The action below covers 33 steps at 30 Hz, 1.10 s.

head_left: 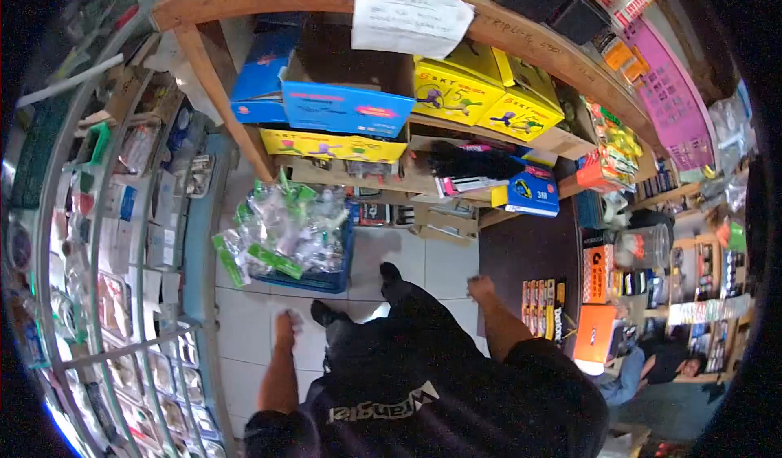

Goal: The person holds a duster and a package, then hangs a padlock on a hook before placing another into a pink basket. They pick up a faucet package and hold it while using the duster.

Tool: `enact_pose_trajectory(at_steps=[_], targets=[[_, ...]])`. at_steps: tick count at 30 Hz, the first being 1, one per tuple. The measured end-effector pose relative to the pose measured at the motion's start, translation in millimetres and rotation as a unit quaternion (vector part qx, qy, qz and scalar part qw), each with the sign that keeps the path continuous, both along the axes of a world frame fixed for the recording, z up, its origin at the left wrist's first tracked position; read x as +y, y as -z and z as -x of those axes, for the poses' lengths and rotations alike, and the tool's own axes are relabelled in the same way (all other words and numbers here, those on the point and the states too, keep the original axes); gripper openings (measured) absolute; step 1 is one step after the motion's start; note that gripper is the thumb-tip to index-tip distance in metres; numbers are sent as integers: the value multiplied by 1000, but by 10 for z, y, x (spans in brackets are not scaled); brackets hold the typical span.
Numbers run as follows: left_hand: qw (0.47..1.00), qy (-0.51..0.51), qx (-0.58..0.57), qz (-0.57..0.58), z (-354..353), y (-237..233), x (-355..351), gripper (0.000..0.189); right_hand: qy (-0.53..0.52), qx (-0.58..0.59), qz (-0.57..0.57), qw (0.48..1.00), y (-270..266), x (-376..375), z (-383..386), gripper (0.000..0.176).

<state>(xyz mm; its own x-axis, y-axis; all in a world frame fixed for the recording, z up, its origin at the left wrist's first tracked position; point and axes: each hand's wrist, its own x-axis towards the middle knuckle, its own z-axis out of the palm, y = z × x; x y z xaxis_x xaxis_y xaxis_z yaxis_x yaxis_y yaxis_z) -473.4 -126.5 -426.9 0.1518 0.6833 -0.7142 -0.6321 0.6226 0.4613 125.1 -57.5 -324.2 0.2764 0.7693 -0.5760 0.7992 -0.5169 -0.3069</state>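
My left hand point(288, 324) hangs over the white tiled floor point(244, 328), below a blue crate point(342, 258) heaped with clear plastic packets with green cards point(285, 230). Nothing shows in it, and its blurred fingers look loosely apart. On the other side of my body, my right hand point(481, 288) hangs near the edge of a dark brown surface point(521, 246). Its fingers are small and partly curled, and what they hold, if anything, cannot be made out. Neither hand touches the crate or the shelf.
A wooden shelf point(326, 173) ahead holds a blue box point(346, 112), yellow boxes point(456, 91) and a blue 3M box point(529, 195). Glass-and-metal shelving point(138, 238) lines the left. At lower right, a person point(664, 364) is near an orange box point(595, 333).
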Motion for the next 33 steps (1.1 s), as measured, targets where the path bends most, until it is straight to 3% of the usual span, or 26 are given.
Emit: enact_pose_trajectory(at_steps=[1, 2, 4, 5, 6, 7, 8, 9, 10, 11, 12, 13, 15, 18, 19, 22, 23, 24, 25, 26, 27, 28, 29, 30, 32, 33], targets=[[969, 32, 238, 60, -341, -712, 390, 26, -230, -239, -25, 943, -411, 329, 217, 16], [975, -4, 221, 38, -460, -997, 604, 25, -299, -306, -164, 889, -465, 506, 189, 15], [970, -38, 232, -64, -729, -1219, 806, 26, 33, -169, -208, 963, -873, 1074, 273, 13], [957, -103, 256, -88, -1000, -1468, 835, 27, -4, -125, -359, 925, -849, 1277, 88, 12], [954, -123, 272, -28, -1183, -1509, 843, 26, 13, -21, -422, 906, -809, 1575, -92, 10], [955, -164, 246, -40, -1368, -1417, 721, 25, -9, -171, -377, 910, -1249, 1788, 43, 10], [932, -195, 306, 10, -1643, -1461, 617, 22, -8, 79, -487, 870, -1064, 2044, -277, 13], [900, -222, 374, 33, -1867, -1344, 423, 24, -60, -69, -520, 849, -1119, 2261, -486, 17], [830, -150, 520, 136, -2046, -1167, 190, 28, -77, -108, -510, 850, -1261, 2411, -592, 22], [779, -80, 598, 174, -2221, -1067, -122, 31, -77, -140, -428, 889, -1609, 2429, -511, 30], [792, -14, 563, 237, -2342, -874, -511, 31, -115, -212, -391, 888, -1648, 2475, -606, 33], [679, 369, 589, 237, -2402, -403, -1265, 27, -157, -276, -365, 875, -1672, 2654, -702, 37], [639, 508, 533, 224, -2684, -717, -1697, 22, -194, -293, -311, 883, -1612, 2769, -828, 40], [689, 502, 457, 253, -2743, -882, -1914, 20, -200, -243, -177, 933, -1765, 2848, -737, 44], [691, 502, 454, 255, -2672, -894, -1886, 19, -205, -241, -183, 931, -1656, 2885, -823, 44], [634, 544, 507, 212, -2314, -812, -1521, 17, -250, -268, -255, 895, -1531, 2934, -907, 40], [605, 528, 557, 210, -2153, -797, -1294, 17, -236, -273, -227, 905, -1839, 2756, -695, 35], [596, 394, 668, 207, -2000, -738, -1039, 13, -217, -279, -197, 914, -1998, 2628, -544, 31], [705, 75, 669, 222, -1836, -718, -725, 19, -207, -282, -193, 917, -1974, 2551, -518, 31], [696, -24, 691, 192, -1658, -989, -280, 19, -212, -276, -244, 905, -1954, 2432, -543, 31], [724, -78, 673, 129, -1411, -1072, 99, 18, -216, -271, -297, 890, -1961, 2320, -534, 31], [691, -34, 722, 21, -1143, -1055, 427, 17, -223, -287, -325, 873, -2040, 2122, -413, 28], [716, -119, 687, 33, -1026, -1420, 878, 15, -214, -297, -322, 873, -2073, 1945, -267, 28], [698, -88, 710, -32, -774, -1391, 1203, 15, -213, -278, -325, 878, -2086, 1749, -119, 32], [659, -143, 732, -98, -501, -1598, 1812, 18, -222, -250, -342, 878, -1987, 1358, 176, 38], [679, -138, 714, -104, -412, -1707, 2027, 22, -234, -243, -354, 872, -1887, 1182, 333, 39]])
